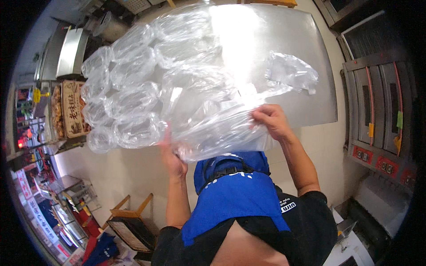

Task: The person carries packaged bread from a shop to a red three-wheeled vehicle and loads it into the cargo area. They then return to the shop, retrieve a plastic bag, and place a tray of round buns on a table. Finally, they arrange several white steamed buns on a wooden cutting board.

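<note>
A clear plastic bag (219, 133) is stretched between my two hands over the near edge of a stainless steel table (316, 109). My left hand (173, 156) grips its left end, partly hidden by the film. The fingers and thumb of my right hand (268, 119) pinch its right part. Rows of open-mouthed clear plastic bags (134, 99) stand on the left half of the table, touching one another. Beyond my right hand, a crumpled piece of clear plastic (293, 71) lies on the metal.
A printed cardboard box (74, 108) stands beyond the table's left edge. At the right is a steel oven (374, 109) with red control panels. A wooden-framed chair (133, 226) stands on the floor at lower left.
</note>
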Demonstrator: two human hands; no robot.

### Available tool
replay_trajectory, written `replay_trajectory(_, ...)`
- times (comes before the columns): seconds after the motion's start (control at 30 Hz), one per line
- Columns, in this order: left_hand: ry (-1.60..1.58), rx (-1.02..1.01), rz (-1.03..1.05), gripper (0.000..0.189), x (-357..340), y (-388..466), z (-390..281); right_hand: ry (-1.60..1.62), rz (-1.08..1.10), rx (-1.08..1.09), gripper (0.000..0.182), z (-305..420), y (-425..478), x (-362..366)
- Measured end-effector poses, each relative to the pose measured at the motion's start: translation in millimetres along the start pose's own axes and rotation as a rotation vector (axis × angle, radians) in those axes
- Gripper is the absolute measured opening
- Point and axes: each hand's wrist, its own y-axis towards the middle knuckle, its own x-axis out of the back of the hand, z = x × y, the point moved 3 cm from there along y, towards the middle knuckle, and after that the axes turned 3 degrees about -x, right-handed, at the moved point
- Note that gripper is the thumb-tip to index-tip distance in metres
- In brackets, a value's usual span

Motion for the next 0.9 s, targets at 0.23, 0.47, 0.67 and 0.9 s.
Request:
replay_trajectory(0.23,0.606,-0.197,-0.132,0.02,28,-46,5,-0.047,-0.52,0.185,0.017,-46,-60,-81)
replay_trajectory(0.47,0.586,-0.293,0.451,0.018,2,-37,-21,-0.005,-0.276,0.02,0.023,-77,-53,-189)
replay_trajectory(0.67,-0.471,0.257,0.152,0.025,105,-53,3,0.567,-0.466,-0.029,0.013,-102,-35,-80)
replay_trajectory(0.9,0.896,-0.328,-0.213,0.075,114,-46,-9,-0.301,-0.619,0.037,0.009,-55,-15,-159)
